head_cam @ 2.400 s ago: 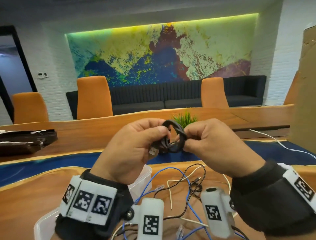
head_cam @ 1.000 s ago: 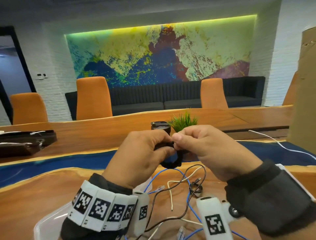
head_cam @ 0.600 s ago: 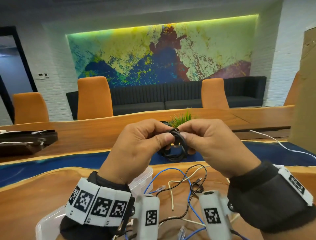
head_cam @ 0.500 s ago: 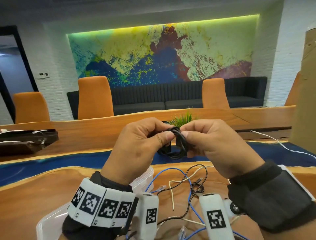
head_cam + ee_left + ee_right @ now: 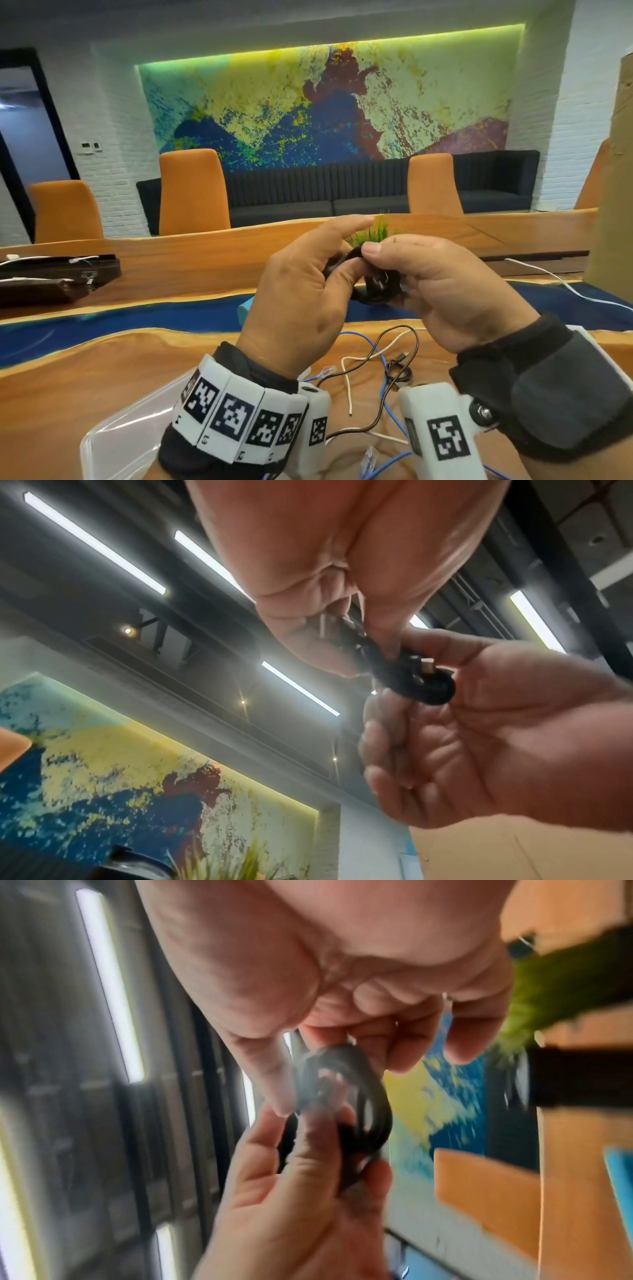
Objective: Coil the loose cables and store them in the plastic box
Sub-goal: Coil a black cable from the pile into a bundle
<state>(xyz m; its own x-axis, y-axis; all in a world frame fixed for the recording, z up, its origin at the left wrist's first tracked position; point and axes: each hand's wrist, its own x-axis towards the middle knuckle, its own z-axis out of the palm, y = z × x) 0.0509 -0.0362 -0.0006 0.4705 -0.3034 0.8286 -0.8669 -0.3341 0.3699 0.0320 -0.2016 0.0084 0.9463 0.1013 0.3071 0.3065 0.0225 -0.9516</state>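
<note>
Since the earlier frame, left hand [image 5: 301,291] forefinger has lifted; both hands, right hand [image 5: 442,291] included, pinch the black coil [image 5: 376,287] mid-air. Coiling nearly complete. Next: secure end, lower into box [image 5: 113,435].

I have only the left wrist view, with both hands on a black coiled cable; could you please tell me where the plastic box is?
Observer: The clear plastic box sits on the wooden table, low and left of the left hand.
Operator: Are other cables loose?
Observer: Yes, a blue cable, a white cable and a thin black cable lie tangled on the table.
Operator: Is the coil in the box?
Observer: No, the black coiled cable is held up between the left hand and right hand.
</note>
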